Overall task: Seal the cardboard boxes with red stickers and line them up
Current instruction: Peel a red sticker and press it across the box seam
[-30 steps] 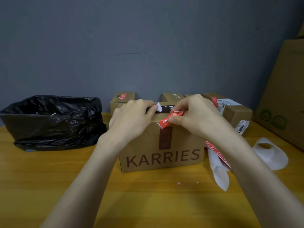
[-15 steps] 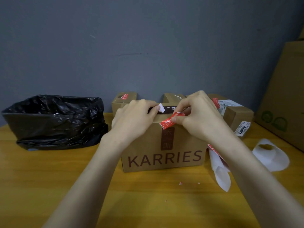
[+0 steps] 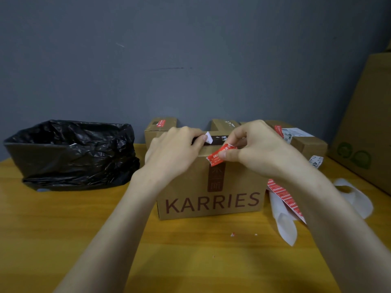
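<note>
I see the wooden surface carrying a black bag on the left and the KARRIES box in the middle, close to me. Smaller boxes stand behind it against the wall. A strip of red stickers lies just right of the box. My left grip is curled over the box's top edge, with a white scrap at its fingertips. My right grip pinches one red sticker against the top front edge.
</note>
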### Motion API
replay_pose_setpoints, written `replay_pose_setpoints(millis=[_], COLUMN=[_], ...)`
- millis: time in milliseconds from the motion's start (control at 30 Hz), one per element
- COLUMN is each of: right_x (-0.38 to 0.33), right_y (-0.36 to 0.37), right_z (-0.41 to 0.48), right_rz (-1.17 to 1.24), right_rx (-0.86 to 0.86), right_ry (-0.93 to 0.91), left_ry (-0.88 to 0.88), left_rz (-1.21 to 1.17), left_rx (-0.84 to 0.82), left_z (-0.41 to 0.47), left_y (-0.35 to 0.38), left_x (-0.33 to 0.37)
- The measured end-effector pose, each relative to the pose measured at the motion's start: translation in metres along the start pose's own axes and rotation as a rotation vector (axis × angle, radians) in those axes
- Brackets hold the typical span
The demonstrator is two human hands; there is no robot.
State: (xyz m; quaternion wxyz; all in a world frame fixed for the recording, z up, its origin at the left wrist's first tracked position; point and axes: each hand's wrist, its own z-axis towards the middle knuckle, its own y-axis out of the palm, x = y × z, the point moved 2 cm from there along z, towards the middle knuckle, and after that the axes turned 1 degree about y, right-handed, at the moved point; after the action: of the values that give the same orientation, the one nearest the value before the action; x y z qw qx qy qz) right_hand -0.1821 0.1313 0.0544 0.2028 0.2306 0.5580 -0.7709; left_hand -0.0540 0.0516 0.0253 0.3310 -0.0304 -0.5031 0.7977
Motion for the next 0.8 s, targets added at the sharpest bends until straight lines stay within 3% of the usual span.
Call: replay_pose_setpoints(millis=[267,433,567,700,800], right_x=[0.002,0.010,0.020,0.027,0.025], right_y=[-0.005,-0.019,-0.028,-0.026,-0.015], right_z=[0.000,0.001,0.004,0.009,0.011], right_rz=[0.073,0.326,0.657,0.655,0.657], right_rx=[-0.042,-0.002,0.123,0.179,0.147], right_ry=[-0.006,0.009,-0.009,-0.029,-0.053], left_ry=[0.018,0.025,0.059,0.072,0.091], left_rz=[0.002,-0.021,-0.318,-0.550,-0.601], left_rx=[0.012,-0.002,0.058,0.208,0.203], left_z=[0.001,0.002,0.001,-0.002,-0.003], left_y=[0.001,0.003,-0.006,-0.019,-0.025], left_x=[-0.002,-0.004,-0.002,0.005,0.015])
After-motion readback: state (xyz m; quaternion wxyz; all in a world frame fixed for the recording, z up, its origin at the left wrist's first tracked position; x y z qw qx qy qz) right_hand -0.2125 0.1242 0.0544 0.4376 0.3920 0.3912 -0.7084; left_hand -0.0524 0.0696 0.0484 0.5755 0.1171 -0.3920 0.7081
